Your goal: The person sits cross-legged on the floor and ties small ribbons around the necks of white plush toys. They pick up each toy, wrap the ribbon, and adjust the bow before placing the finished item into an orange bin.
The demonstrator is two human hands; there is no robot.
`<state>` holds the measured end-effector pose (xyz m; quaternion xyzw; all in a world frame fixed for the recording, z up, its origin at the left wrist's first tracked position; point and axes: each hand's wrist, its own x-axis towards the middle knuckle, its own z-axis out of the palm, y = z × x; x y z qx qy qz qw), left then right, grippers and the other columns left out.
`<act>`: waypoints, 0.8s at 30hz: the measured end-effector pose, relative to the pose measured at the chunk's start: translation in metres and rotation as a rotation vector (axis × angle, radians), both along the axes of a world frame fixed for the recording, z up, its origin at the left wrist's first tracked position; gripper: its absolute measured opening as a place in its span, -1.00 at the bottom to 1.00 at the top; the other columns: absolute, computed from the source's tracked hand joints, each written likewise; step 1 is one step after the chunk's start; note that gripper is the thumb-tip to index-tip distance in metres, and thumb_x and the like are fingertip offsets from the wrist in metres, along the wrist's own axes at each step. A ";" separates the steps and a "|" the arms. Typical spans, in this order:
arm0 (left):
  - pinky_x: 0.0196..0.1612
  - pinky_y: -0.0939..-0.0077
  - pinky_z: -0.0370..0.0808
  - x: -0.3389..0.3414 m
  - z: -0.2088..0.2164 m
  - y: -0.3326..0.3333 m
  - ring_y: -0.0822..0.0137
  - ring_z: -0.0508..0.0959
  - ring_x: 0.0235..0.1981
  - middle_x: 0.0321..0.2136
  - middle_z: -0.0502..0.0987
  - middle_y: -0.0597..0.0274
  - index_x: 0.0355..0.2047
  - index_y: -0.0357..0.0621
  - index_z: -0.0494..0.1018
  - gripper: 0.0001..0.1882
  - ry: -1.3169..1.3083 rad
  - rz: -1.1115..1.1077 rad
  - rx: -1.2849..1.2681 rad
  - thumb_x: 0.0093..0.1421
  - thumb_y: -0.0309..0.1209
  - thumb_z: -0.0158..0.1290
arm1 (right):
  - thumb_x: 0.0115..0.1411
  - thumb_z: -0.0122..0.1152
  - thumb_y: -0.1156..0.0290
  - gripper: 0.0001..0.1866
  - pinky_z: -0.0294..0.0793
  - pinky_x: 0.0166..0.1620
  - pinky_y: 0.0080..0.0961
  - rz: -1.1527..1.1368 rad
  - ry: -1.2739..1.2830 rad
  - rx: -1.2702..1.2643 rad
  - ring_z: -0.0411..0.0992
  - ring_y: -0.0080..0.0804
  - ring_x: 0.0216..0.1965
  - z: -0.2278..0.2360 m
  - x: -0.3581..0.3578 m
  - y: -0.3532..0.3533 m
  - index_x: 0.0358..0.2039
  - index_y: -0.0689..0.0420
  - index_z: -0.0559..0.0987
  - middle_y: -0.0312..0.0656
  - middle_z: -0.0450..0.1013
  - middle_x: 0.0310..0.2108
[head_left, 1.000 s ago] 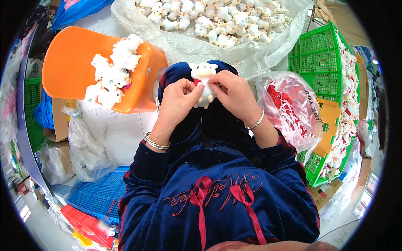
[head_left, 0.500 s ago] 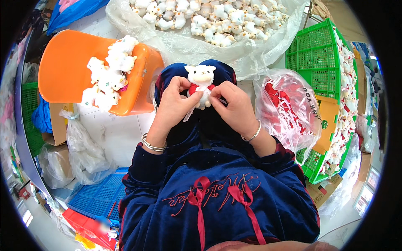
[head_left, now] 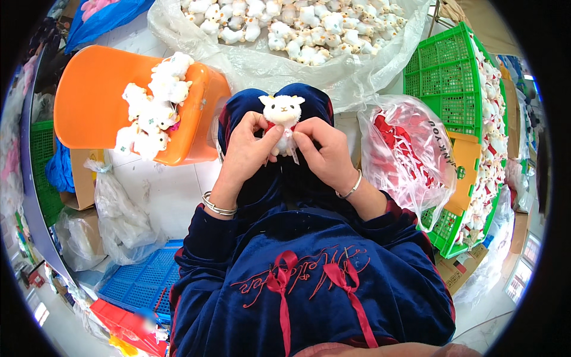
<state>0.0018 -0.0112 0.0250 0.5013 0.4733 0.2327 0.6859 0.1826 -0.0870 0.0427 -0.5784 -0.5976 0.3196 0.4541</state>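
Observation:
A small white plush sheep [head_left: 282,109] with yellow horns sits upright over my lap, facing me, with a bit of red cloth around its neck. My left hand [head_left: 253,141] grips it from the left, thumb pressed on its chest. My right hand [head_left: 321,146] is pinched at the front of its chest on a thin white ribbon [head_left: 294,156], whose end hangs down below the fingertips. My fingers cover most of the red cloth and the toy's body.
An orange chair [head_left: 89,101] at the left bears several white plush toys [head_left: 156,107]. Ahead, a clear plastic sheet [head_left: 238,65] holds a heap of plush toys. To the right are a plastic bag [head_left: 410,154] of red pieces with white ribbons and green crates [head_left: 443,77] beside more toys.
My right hand has shifted slightly left and up, closer to my left thumb at the toy's chest. The ribbon end now hangs below its fingers, and the toy has moved slightly left.

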 end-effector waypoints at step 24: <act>-0.40 0.60 0.59 0.000 0.004 -0.004 0.46 0.63 -0.44 -0.20 0.54 0.06 -0.03 -0.35 0.25 -0.47 0.030 -0.057 0.118 0.16 -0.39 0.31 | 0.11 0.33 0.61 -0.85 0.56 -0.30 -0.41 0.029 -0.158 0.118 0.56 -0.20 -0.36 -0.002 0.010 0.018 -0.33 0.19 0.53 -0.14 0.52 -0.33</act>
